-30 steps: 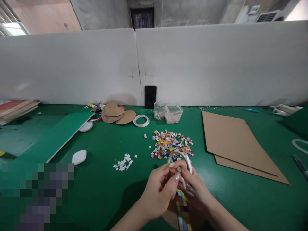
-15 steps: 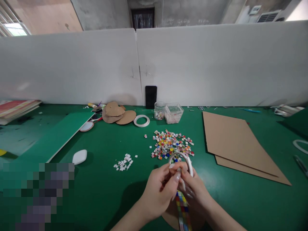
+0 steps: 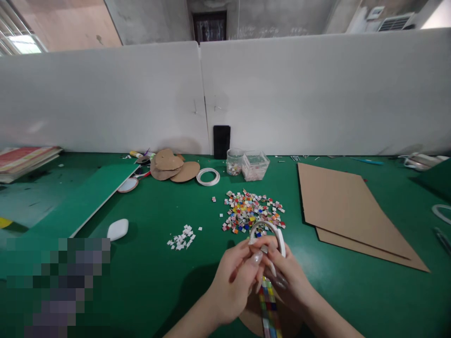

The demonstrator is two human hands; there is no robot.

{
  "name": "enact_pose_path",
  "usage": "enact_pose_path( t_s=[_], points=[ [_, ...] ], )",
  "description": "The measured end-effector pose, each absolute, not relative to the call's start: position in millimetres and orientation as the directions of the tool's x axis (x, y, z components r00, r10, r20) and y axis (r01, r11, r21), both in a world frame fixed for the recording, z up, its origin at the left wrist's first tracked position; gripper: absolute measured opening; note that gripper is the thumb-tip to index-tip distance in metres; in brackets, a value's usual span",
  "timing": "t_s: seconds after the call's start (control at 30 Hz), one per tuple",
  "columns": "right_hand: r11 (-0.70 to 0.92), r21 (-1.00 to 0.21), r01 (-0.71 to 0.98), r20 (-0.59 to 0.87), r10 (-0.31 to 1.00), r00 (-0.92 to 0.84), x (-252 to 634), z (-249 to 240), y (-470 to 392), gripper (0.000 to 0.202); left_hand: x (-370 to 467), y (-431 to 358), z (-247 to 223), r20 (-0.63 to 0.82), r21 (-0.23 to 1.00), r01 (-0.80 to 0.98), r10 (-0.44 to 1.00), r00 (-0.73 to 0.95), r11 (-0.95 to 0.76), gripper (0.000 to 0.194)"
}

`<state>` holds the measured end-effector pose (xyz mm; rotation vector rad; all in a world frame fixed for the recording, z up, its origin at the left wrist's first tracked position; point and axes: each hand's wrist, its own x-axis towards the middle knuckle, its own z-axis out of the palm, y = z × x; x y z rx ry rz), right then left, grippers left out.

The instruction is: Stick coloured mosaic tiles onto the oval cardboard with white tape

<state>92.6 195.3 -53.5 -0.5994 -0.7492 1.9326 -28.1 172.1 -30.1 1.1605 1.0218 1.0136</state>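
Observation:
My left hand [image 3: 235, 277] and my right hand [image 3: 287, 270] meet at the fingertips, both closed. A roll of white tape [image 3: 281, 238] stands upright in my right hand, its ring showing above the fingers. My left fingers pinch a small pale square piece [image 3: 264, 249], apparently a mosaic tile, against my right fingertips; the fingers partly cover it. Below the hands lies a narrow strip of colourful mosaic tiles [image 3: 269, 305] over a brown cardboard disc [image 3: 252, 315]. Just beyond is a scattered heap of mosaic tiles [image 3: 246, 209].
White scraps [image 3: 181, 238] and a white rounded case [image 3: 118, 229] lie to the left. Toward the back are cardboard discs [image 3: 185, 172], a white tape ring [image 3: 207, 177], clear containers [image 3: 255, 165] and a black phone [image 3: 221, 142]. Cardboard sheets [image 3: 336, 199] lie right; a white partition [image 3: 299, 94] borders the table.
Both hands shift very slightly right in view with the tape roll. The pale square piece between the fingertips shows more clearly, and the left thumb has moved slightly.

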Motion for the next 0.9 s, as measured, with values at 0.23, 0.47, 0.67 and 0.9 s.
enact_pose_path(
  t_s=[0.23,0.47,0.67,0.9],
  points=[
    [-0.348,-0.736,-0.581,-0.146,0.919,-0.366,93.9,-45.2,196.7,0.019,-26.0,173.1,-30.6,-0.137,0.966,-0.176,0.953,0.271,0.189,0.025],
    [-0.368,-0.739,-0.565,-0.125,0.898,-0.422,93.2,-43.6,196.7,0.017,-25.8,172.9,-31.1,-0.150,0.959,-0.192,0.951,0.271,0.206,0.025],
    [-0.306,-0.805,-0.508,-0.138,0.929,-0.342,96.5,-46.7,195.4,0.018,-25.1,172.0,-31.0,-0.163,0.959,-0.185,0.953,0.257,0.214,0.026],
    [-0.278,-0.829,-0.484,-0.130,0.939,-0.317,95.7,-47.3,194.4,0.017,-24.4,173.4,-30.4,-0.143,0.963,-0.183,0.953,0.268,0.196,0.026]
  ],
)
